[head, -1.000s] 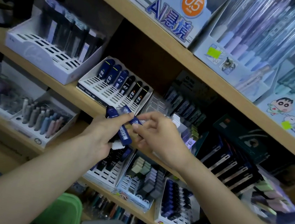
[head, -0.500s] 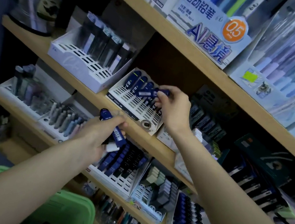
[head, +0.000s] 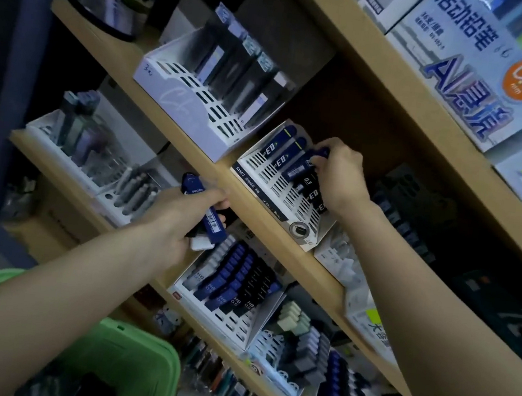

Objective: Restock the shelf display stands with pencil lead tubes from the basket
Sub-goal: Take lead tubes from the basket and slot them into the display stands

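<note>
A white slotted display stand [head: 257, 178] sits on the middle shelf with several dark blue and black lead tubes in its upper rows. My right hand [head: 341, 177] pinches a blue lead tube [head: 302, 166] lying against the stand's third column. My left hand [head: 182, 218] is lower left, in front of the shelf edge, and grips a small bunch of blue lead tubes [head: 193, 185], with a white end sticking out below the palm. The green basket [head: 140, 356] is at the bottom left, under my left forearm.
A larger white stand [head: 179, 100] with tall dark tubes stands left of the target stand. Another stand of blue and black HB tubes [head: 233, 286] sits on the shelf below. The wooden shelf edge [head: 251, 216] runs diagonally between my hands. Pen boxes fill the top shelf.
My right hand has carried one blue tube from my left hand up to the white stand and now holds it against the slots. The left hand has stayed low with its bunch.
</note>
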Available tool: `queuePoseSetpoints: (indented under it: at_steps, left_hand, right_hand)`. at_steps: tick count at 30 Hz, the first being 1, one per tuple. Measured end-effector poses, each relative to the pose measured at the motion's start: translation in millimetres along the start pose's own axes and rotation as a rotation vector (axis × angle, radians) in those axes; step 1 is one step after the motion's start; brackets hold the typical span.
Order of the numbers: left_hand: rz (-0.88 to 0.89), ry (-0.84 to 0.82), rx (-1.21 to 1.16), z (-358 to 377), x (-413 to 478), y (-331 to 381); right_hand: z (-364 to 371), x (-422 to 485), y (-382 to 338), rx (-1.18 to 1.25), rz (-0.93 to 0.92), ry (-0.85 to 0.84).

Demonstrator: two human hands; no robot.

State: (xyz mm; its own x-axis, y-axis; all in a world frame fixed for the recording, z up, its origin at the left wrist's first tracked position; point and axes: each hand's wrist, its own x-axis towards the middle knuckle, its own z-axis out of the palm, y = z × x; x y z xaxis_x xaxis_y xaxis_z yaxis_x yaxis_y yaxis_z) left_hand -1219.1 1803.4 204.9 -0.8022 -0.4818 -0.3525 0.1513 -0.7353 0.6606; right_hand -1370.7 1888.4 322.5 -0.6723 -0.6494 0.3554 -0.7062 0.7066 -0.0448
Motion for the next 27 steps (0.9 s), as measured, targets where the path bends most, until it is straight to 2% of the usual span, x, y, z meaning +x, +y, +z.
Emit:
queuePoseSetpoints:
  at_steps: [14,19,27]
  left_hand:
    - [-0.024,-0.020,-0.016,6.3,-11.7,-2.3]
    - [-0.027,-0.014,-0.035,6.6,-10.3,-3.0]
    - [-0.035,-0.018,-0.026,8.4,-5.6,-5.1]
  right_hand:
    - [4.8,0.3,0.6,0.162,0.078,-0.063]
    - [2.3,5.5,3.4,0.202,0.084,0.032]
    - [7.5,8.8,3.5,0.167,0.090,0.073]
